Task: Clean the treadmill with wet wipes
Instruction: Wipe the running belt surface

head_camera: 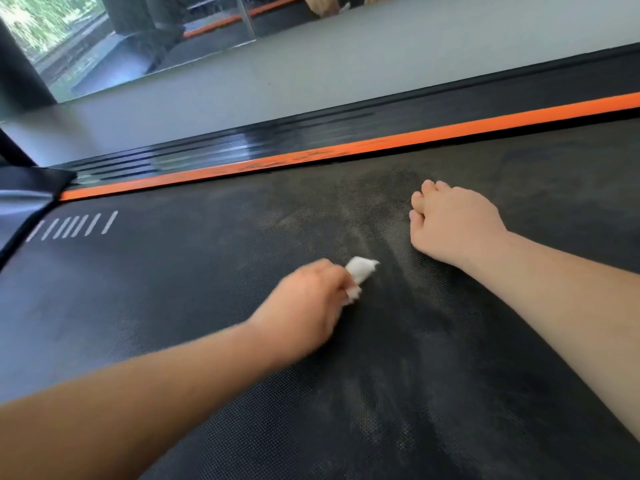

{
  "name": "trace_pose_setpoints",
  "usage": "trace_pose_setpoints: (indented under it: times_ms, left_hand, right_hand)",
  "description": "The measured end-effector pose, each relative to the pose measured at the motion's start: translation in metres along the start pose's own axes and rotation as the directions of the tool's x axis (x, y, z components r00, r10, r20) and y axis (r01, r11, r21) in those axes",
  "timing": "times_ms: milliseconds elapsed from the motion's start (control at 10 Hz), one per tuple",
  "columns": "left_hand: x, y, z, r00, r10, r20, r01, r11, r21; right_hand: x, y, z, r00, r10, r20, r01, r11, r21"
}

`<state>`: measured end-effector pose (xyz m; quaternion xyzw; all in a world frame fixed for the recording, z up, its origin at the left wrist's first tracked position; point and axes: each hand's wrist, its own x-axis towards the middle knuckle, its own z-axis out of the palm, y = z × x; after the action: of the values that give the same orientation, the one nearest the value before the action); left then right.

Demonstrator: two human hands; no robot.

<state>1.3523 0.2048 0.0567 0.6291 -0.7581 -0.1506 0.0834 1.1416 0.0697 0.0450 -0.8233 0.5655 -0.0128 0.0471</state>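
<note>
Left hand [304,306] is down on the treadmill belt [467,358], and its fingers are curled tight round a bunched white wet wipe [360,271]. The wipe pokes out past the knuckles, its lower edge against the belt. The hand is blurred, so the separate fingers cannot be made out.

Over on the other side, the right hand [453,226] sits on the belt too, further out than the wipe and well apart from it. Its fingers [420,202] are bent under and bunched together, gripping nothing, with the heel of the hand resting on the belt.

Between the two sets of fingers and beyond them, a pale dusty smear [311,209] fans across the dark weave. More grey streaks run back toward the camera beneath the right forearm.

Past the fingertips runs an orange strip [450,128] along the belt's far edge, and behind it the black ribbed side rail [242,147]. Then comes grey floor [346,71] and a mirror panel [138,39] at the wall.

Far to the left of the wiping fingers is a row of short white stripes [72,226] printed on the belt, right beside the dark motor cover [24,199]. Nothing lies between the wipe and the belt around it.
</note>
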Motion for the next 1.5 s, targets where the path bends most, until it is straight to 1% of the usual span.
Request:
trace_pose_setpoints:
  times_ms: [100,200,300,400,500,600,700,800,900,1000,1100,1200,1300,1400,1500]
  left_hand:
    - [0.011,-0.041,-0.014,0.935,-0.304,-0.181,0.313,0.95,0.02]
    - [-0.004,-0.018,-0.004,0.963,-0.208,-0.172,0.207,0.978,-0.023]
    - [-0.025,0.01,0.006,0.999,0.008,-0.035,-0.01,0.997,-0.077]
    - [0.009,-0.034,-0.016,0.985,-0.116,-0.126,0.113,0.993,-0.03]
    - [0.043,-0.069,-0.035,0.838,-0.478,-0.264,0.468,0.878,-0.101]
    - [0.072,-0.076,-0.024,0.832,-0.488,-0.264,0.502,0.865,-0.018]
    - [0.084,-0.079,-0.032,0.892,-0.389,-0.228,0.388,0.92,-0.052]
    - [0.09,-0.092,-0.044,0.809,-0.498,-0.313,0.486,0.865,-0.122]
    - [0.112,-0.089,-0.048,0.736,-0.627,-0.254,0.64,0.768,-0.041]
    - [0.138,-0.067,-0.039,0.804,-0.555,-0.212,0.565,0.825,-0.018]
    - [0.171,-0.038,-0.025,0.93,-0.344,-0.129,0.338,0.939,-0.068]
    - [0.182,-0.027,-0.024,0.953,-0.285,-0.101,0.279,0.958,-0.073]
    - [0.189,-0.03,-0.026,0.933,-0.322,-0.16,0.321,0.947,-0.035]
    - [0.187,-0.032,-0.024,0.902,-0.389,-0.189,0.396,0.918,-0.001]
    - [0.187,-0.029,-0.021,0.897,-0.409,-0.167,0.419,0.907,0.027]
  right_hand:
    - [-0.002,0.001,0.004,1.0,-0.007,-0.007,0.007,1.0,0.002]
    - [-0.001,0.001,0.006,1.0,0.001,-0.022,-0.001,1.0,-0.011]
    - [-0.001,0.0,0.006,1.0,0.002,-0.024,-0.003,1.0,-0.027]
    - [-0.001,-0.002,0.006,1.0,-0.006,-0.024,0.005,0.999,-0.035]
    - [-0.002,-0.002,0.007,0.999,-0.01,-0.032,0.008,0.999,-0.044]
    - [0.001,-0.004,0.01,0.999,-0.005,-0.052,0.003,0.999,-0.046]
    - [0.001,-0.004,0.009,0.999,-0.013,-0.052,0.011,0.999,-0.036]
    - [-0.001,-0.001,0.008,0.998,-0.015,-0.065,0.012,0.999,-0.046]
    - [0.0,-0.001,0.004,0.996,0.001,-0.087,-0.007,0.997,-0.073]
    - [0.0,-0.001,0.003,0.995,0.002,-0.102,-0.009,0.997,-0.074]
    - [0.001,0.003,0.001,0.995,-0.008,-0.098,0.002,0.998,-0.063]
    - [0.002,0.004,0.0,0.994,-0.02,-0.107,0.015,0.998,-0.053]
    - [0.0,0.004,0.001,0.993,-0.017,-0.116,0.013,0.999,-0.037]
    - [-0.001,0.007,0.004,0.994,0.007,-0.106,-0.01,0.999,-0.033]
    - [-0.002,0.007,0.001,0.995,0.014,-0.102,-0.016,1.0,-0.025]
